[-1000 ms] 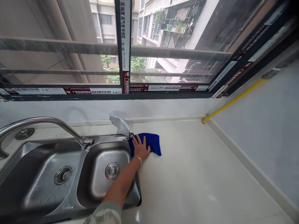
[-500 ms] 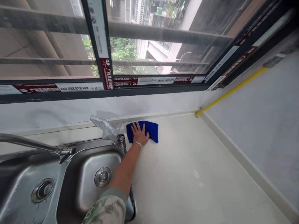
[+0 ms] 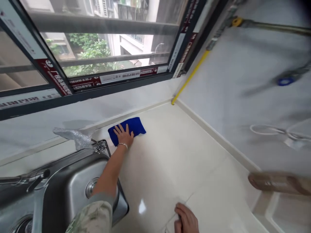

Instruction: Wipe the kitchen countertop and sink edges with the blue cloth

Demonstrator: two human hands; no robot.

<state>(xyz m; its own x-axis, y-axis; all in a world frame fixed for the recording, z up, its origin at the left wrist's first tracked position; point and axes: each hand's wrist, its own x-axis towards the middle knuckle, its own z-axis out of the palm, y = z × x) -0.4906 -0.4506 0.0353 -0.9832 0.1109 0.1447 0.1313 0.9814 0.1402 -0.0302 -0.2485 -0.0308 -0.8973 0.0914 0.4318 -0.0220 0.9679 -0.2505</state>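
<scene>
My left hand (image 3: pixel 124 136) lies flat on a folded blue cloth (image 3: pixel 135 126), fingers spread and palm down. The cloth rests on the pale countertop (image 3: pixel 167 152) beside the sink's back right corner, near the wall. At the bottom of the view my right hand (image 3: pixel 186 220) is low over the countertop, its fingers curled in. I see nothing in it, though its lower part is cut off by the frame edge. Left of the cloth, clear bubble wrap (image 3: pixel 81 138) covers a fitting at the sink's corner.
A steel double sink (image 3: pixel 73 176) with a faucet (image 3: pixel 26 179) lies to the left. Behind is a window with a dark frame (image 3: pixel 116 87). A yellow pipe (image 3: pixel 190 77) meets the back corner. On the right wall hang a white cable (image 3: pixel 263 130) and a blurred brown object (image 3: pixel 279 183).
The view has swung right, bringing more of the right wall into sight. My right hand has come into view at the bottom. My left hand stays flat on the cloth.
</scene>
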